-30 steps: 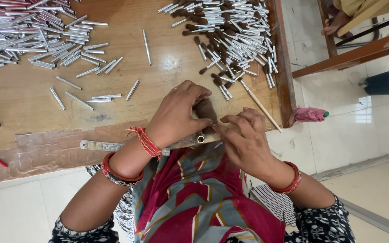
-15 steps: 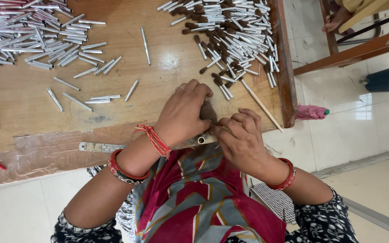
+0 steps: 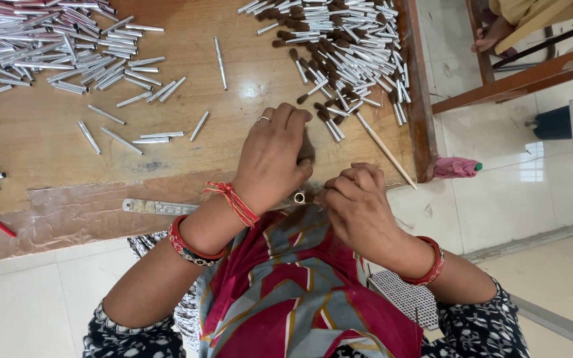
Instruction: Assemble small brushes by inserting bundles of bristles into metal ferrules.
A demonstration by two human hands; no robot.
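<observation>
Small silver tube (image 3: 299, 197) sits between the two hands at the near worktop (image 3: 48, 149) edge, only its open round end visible; rest is hidden behind the fingers. Dark tuft-like bit just above it, under left fingertips, too covered to identify. Left hand (image 3: 273, 156) seen from the back, knuckles up, fingers curled down over the tube area, ring on one finger, red thread and bangles on wrist. Grip looks closed around the tube but contact itself is hidden. Right hand (image 3: 359, 205) also back-up, fingers bunched tight toward the tube end, thumb out of sight; cannot tell what it pinches, if anything. Red bangle on that wrist. Both forearms come in from the bottom, elbows cut off by frame.

Pile of silver tubes (image 3: 34, 46) upper left, partly cropped at the edges. Second pile with dark brush tips (image 3: 339, 53) upper right. Thin wooden stick (image 3: 386, 151) lies beside right hand, apart from it. Metal ruler (image 3: 157, 207) on near edge, partly under left wrist. Another person's foot (image 3: 489, 36) top right, mostly cut off.
</observation>
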